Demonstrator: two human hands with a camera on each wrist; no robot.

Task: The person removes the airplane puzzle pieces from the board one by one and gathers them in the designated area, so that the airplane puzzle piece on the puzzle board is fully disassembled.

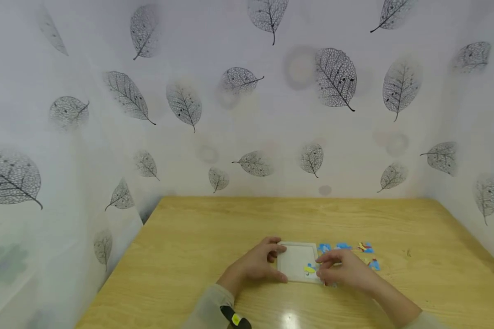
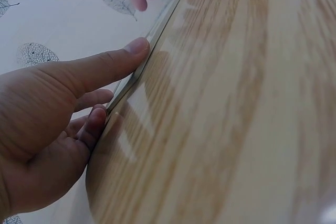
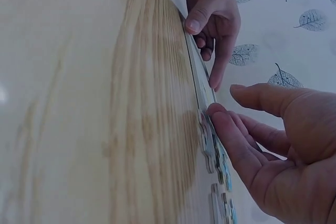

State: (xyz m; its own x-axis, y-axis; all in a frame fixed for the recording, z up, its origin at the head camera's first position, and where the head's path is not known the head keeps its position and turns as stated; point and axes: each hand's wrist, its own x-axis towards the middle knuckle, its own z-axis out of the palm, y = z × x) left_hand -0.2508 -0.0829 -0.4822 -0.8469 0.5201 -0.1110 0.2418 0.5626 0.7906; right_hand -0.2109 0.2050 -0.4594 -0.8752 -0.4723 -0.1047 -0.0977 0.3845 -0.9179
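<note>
A shallow white puzzle tray [image 1: 293, 259] lies flat on the wooden table. One yellow-and-blue jigsaw piece [image 1: 309, 269] sits inside it, near the lower right corner. My left hand [image 1: 257, 261] holds the tray's left side, thumb at the near edge and forefinger at the far edge. From the left wrist view, the left thumb [image 2: 137, 46] presses on the rim. My right hand [image 1: 346, 269] is by the tray's right edge, fingertips right at the rim. In the right wrist view its thumb [image 3: 252, 94] stands apart from the fingers, with nothing between them.
Several loose jigsaw pieces [image 1: 342, 246] in blue, yellow and red lie to the right of the tray, some partly hidden under the right hand. Behind and beside the wooden table [image 1: 214, 228] hangs a white leaf-print curtain [image 1: 238, 119].
</note>
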